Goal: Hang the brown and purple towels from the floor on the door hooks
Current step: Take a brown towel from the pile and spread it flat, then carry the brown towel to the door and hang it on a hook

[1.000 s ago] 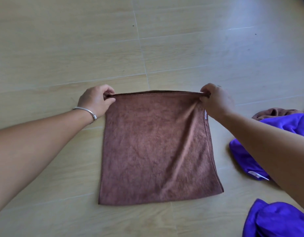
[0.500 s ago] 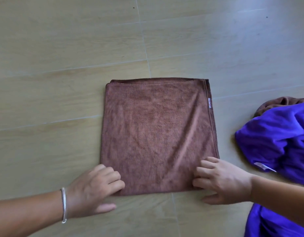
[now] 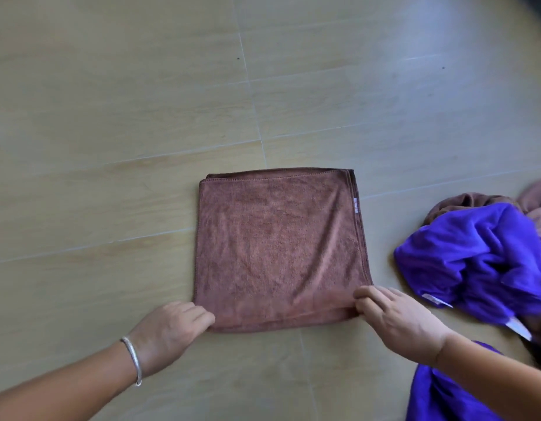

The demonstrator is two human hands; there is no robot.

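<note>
step: folded brown towel [image 3: 278, 247] lies flat on floor [image 3: 111, 147] between hands | left hand [image 3: 168, 332] and right hand [image 3: 396, 320] pinch its near corners | purple towel [image 3: 476, 256] – just beyond right hand | next: lift it – needs both grips firm.

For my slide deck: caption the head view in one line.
Both hands, left and right, grip the near corners of a folded brown towel on the floor, beside crumpled purple towels.
</note>
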